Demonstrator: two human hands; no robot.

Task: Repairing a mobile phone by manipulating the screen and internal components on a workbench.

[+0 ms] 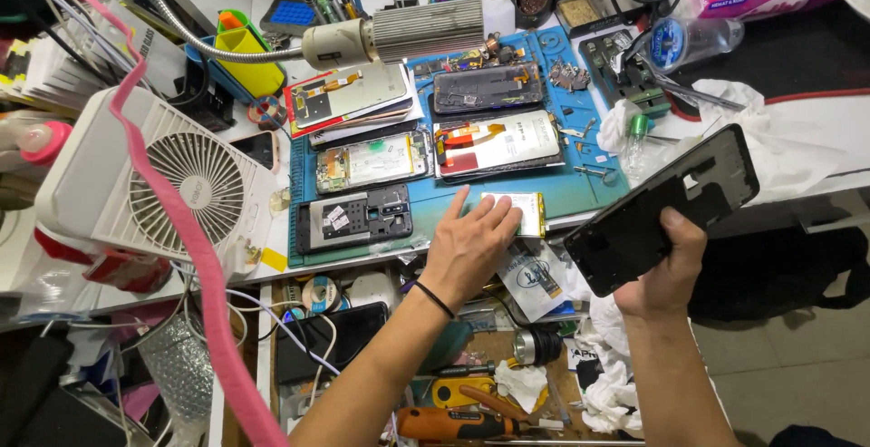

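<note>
My right hand [668, 270] grips a black phone frame [666, 207] and holds it tilted above the bench's front right edge. My left hand [471, 243] lies flat on the blue work mat [580, 189], its fingers resting on a white phone battery [521, 211] with a yellow edge. A black band sits on my left wrist. Behind my left hand lie several opened phones and screens, among them a white-backed screen [498, 141] and a dark phone chassis [358, 216].
A white desk fan [172, 184] stands at the left, with a pink cable [181, 220] draped across it. A lamp on a gooseneck [399, 34] hangs over the mat. An open drawer [453, 374] below holds tools, a screwdriver and tissue. White cloths [788, 139] lie at the right.
</note>
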